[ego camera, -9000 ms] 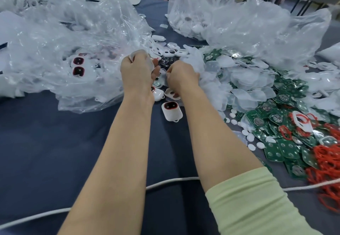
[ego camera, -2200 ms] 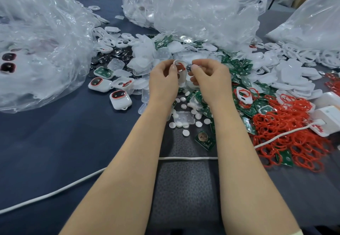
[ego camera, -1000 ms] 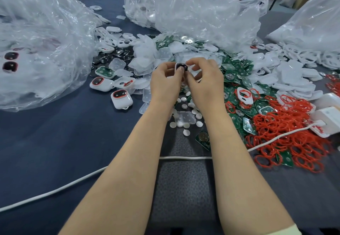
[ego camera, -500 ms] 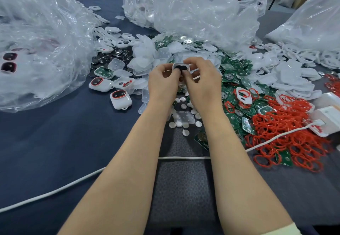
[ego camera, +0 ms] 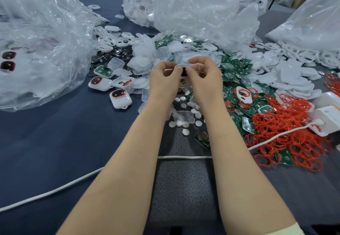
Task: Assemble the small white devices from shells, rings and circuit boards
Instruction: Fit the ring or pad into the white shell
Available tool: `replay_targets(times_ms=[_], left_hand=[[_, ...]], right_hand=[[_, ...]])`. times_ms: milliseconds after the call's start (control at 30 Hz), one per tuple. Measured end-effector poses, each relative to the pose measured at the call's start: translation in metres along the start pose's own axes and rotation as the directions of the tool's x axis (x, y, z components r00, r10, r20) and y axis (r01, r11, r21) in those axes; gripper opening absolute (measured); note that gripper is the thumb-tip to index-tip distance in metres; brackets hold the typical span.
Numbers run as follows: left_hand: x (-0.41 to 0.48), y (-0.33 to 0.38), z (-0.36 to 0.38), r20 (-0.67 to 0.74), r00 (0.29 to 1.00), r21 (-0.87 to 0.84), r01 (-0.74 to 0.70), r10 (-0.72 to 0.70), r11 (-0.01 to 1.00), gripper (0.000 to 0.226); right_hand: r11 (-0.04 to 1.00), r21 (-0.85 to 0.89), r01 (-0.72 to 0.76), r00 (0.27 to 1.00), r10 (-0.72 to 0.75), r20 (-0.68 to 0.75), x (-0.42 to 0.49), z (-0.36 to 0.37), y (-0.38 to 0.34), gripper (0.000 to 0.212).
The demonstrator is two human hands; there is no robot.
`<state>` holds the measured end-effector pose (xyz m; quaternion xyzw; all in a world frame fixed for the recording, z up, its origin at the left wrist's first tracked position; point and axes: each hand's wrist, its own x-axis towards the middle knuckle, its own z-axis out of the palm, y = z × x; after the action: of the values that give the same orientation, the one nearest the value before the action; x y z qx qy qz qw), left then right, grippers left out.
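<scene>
My left hand [ego camera: 163,80] and my right hand [ego camera: 204,80] hold one small white shell [ego camera: 181,66] between them above the table, thumbs pressing on its dark centre. Most of the shell is hidden by my fingers. Two finished white devices with red-ringed dark windows [ego camera: 120,98] [ego camera: 100,83] lie to the left. Green circuit boards [ego camera: 237,69] are heaped on the right, with a single board [ego camera: 202,136] near my right forearm. Red rings [ego camera: 287,124] pile up at the right.
Clear plastic bags [ego camera: 42,41] [ego camera: 193,8] [ego camera: 312,17] ring the work area. White shells [ego camera: 294,74] lie far right, clear covers [ego camera: 147,54] in the middle, small white discs [ego camera: 185,122] under my wrists. A white cable [ego camera: 55,190] crosses the dark blue cloth [ego camera: 55,142] toward a white box [ego camera: 327,120].
Both hands stay together on the shell; over the last second my fingers shifted slightly on it and the hands barely moved. Nine seconds ago they were at the left bag.
</scene>
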<state>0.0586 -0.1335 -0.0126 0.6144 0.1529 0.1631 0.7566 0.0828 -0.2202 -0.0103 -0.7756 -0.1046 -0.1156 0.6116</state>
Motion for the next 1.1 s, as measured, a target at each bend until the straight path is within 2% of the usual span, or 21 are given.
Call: replay_targets(times_ms=[100, 200, 367, 533, 733, 1100], left_hand=[[0.0017, -0.0011, -0.0011, -0.017, 0.999, -0.022, 0.029, -0.03, 0.999, 0.004], [0.0046, -0.001, -0.0014, -0.035, 0.997, -0.055, 0.061, -0.063, 0.997, 0.019], [0.0042, -0.0008, 0.0001, -0.029, 0.999, 0.011, 0.025, -0.025, 1.0, 0.017], [0.0053, -0.0017, 0.0003, -0.054, 0.998, -0.028, 0.026, -0.027, 0.999, 0.013], [0.005, -0.0016, -0.0005, -0.052, 0.997, -0.066, 0.049, -0.052, 0.997, 0.016], [0.0007, -0.0005, 0.0019, 0.038, 0.998, 0.078, -0.058, 0.055, 0.995, 0.011]], right_hand=[[0.968, -0.191, 0.163, 0.986, -0.165, 0.004, -0.0022, 0.0009, 0.0014, 0.013], [0.909, -0.323, 0.263, 0.965, -0.256, 0.064, -0.0034, 0.002, 0.0031, 0.016], [0.901, -0.363, 0.237, 0.971, -0.216, 0.098, -0.002, 0.0017, 0.0057, 0.015], [0.904, -0.348, 0.25, 0.968, -0.242, 0.066, -0.0022, 0.0026, 0.0029, 0.005], [0.96, -0.223, 0.167, 0.986, -0.163, 0.038, -0.0007, -0.0014, -0.0014, 0.005], [0.93, -0.328, 0.167, 0.985, -0.168, 0.027, 0.0003, -0.0039, -0.0015, 0.009]])
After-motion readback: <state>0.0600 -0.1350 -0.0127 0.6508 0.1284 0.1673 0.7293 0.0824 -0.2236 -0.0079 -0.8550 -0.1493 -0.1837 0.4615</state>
